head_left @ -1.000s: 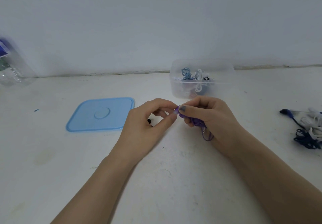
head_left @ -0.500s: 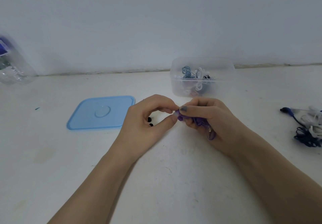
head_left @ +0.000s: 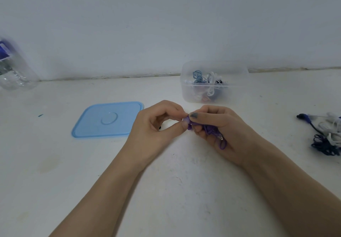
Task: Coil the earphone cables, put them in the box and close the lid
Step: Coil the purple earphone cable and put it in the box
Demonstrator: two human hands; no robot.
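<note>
My right hand [head_left: 219, 128] curls round the coiled purple earphone cable [head_left: 212, 129], its plug hanging below my palm, while my left hand [head_left: 156, 126] pinches the cable's end between thumb and forefinger. The clear box [head_left: 238, 87] sits just beyond, cables inside, its blue lid [head_left: 107, 119] flat on the worktop [head_left: 55, 172] to the left. More tangled cables [head_left: 326, 137] lie far right.

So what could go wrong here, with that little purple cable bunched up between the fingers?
The purple earphone cable is gripped in the right hand and pinched by the left hand; its plug hangs loose, so the coil might spring open. The tangled pile on the right looks likely to snag. The lid lies apart from the box, easily forgotten.
</note>
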